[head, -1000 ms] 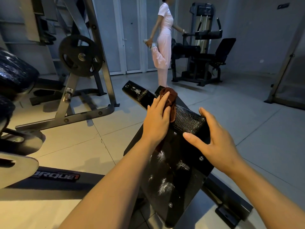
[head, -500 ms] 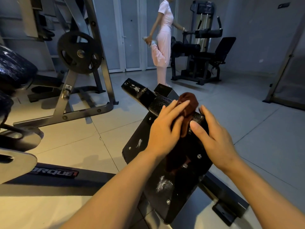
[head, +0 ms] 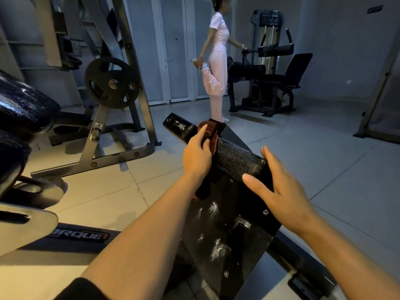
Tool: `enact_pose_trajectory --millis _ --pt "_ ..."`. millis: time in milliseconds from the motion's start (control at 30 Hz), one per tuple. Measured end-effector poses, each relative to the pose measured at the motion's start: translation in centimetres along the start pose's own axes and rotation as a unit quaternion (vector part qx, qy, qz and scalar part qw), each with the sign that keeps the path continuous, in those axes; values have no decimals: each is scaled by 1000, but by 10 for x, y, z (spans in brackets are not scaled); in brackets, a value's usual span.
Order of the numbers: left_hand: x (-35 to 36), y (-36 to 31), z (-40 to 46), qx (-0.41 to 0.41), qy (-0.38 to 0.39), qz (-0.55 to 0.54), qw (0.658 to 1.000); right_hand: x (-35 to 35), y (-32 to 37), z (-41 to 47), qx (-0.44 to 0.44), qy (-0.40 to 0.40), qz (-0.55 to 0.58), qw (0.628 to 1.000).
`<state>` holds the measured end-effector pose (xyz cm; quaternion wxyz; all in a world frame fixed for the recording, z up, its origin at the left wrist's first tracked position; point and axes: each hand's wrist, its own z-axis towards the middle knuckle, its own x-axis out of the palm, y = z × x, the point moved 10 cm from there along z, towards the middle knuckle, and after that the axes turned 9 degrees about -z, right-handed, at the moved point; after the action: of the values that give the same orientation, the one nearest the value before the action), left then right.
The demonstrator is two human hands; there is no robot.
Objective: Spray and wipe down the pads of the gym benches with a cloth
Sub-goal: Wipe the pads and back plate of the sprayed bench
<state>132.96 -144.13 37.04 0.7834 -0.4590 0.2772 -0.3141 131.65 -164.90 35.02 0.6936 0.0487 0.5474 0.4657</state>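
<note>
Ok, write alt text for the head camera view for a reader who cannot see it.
The left hand presses a brown cloth against a black bench pad, while the right hand steadies the pad's near end. White spray foam dots the dark panel below; behind, a person stretches beside a weight machine.

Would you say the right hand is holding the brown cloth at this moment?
No, the left hand presses the cloth on the pad; the right hand rests bare there.
</note>
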Motion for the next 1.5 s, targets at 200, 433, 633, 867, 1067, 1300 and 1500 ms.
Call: enact_pose_trajectory --millis 200,433,633,867,1067,1300,1500 --pt "10 -25 -47 115 3 8 993 0 1 4 0 -20 -8 1000" --pt "30 -40 -99 181 98 22 978 -2 4 2 1 -20 15 1000" --pt "5 -20 -37 121 27 41 991 -5 6 -1 3 -2 24 1000" --pt "15 -29 -53 115 38 10 993 -3 9 0 8 4 18 1000" --pt "23 -31 -89 148 48 -27 987 0 5 1 9 -6 7 1000" --pt "30 -39 -102 208 94 -45 973 -4 6 4 -2 -12 36 999" --pt "7 -23 -49 132 52 -15 990 -3 2 -2 -10 16 -11 1000"
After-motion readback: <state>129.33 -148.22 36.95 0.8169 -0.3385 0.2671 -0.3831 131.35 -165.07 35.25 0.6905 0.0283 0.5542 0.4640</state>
